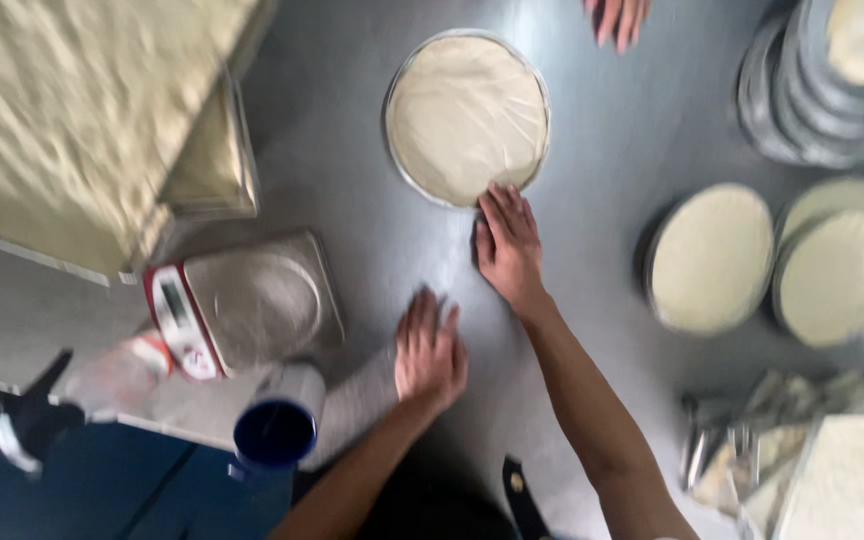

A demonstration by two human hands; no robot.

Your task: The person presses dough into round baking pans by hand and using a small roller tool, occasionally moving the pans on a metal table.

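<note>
Two hands flat, fingers spread, holding nothing. R hand (508, 245) fingertips touch round dough pan (467, 115) near edge. L hand (429, 350) rests on steel table (602, 150), just beside scale (252, 300).

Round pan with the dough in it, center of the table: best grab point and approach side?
Judging by its pose, grip the metal rim of the dough pan at its near edge, where the right hand already touches. It lies flat and shallow, so pinch the lip from the near side; the left hand rests on the table.

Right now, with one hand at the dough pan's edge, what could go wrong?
1. The right hand has fingertips on the near rim of the round dough pan; a push could slide it toward another person's hand at the far edge.
2. The left hand lies flat near the blue cup; drawing back might tip it.
</note>
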